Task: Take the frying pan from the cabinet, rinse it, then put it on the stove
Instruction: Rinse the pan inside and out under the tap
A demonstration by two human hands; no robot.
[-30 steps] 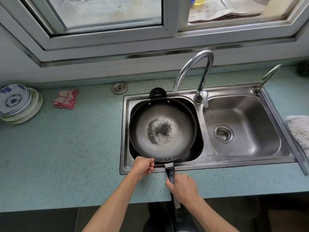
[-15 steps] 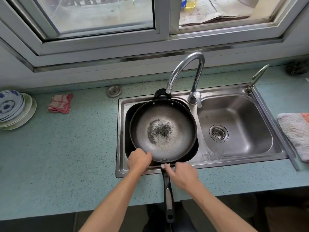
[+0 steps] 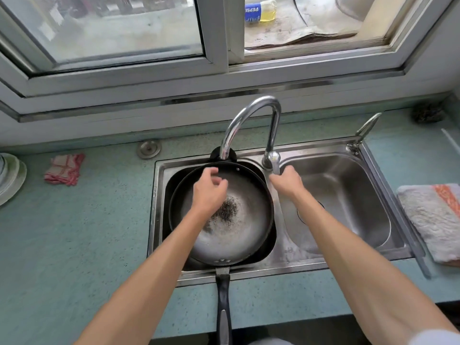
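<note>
The frying pan (image 3: 245,229), dark with a worn grey bottom and a black speckled patch, lies in the left basin of the steel sink (image 3: 281,261). Its black handle (image 3: 223,302) sticks out over the counter's front edge toward me. My left hand (image 3: 207,192) hovers over the pan's inside with loosely curled fingers and holds nothing. My right hand (image 3: 287,181) reaches up to the spout end of the curved chrome faucet (image 3: 251,113) and grips it, between the two basins. No water is running.
The right basin (image 3: 348,195) has a drain partly hidden by my right arm. A grey and orange cloth (image 3: 433,220) lies right of the sink, a red checked rag (image 3: 65,169) and stacked plates (image 3: 10,178) at left. A second small tap (image 3: 363,130) stands back right.
Both hands let go of the pan's rim and handle. My left hand moved up over the pan's inside, and my right hand rose to the faucet spout. The pan stays in the left basin.
</note>
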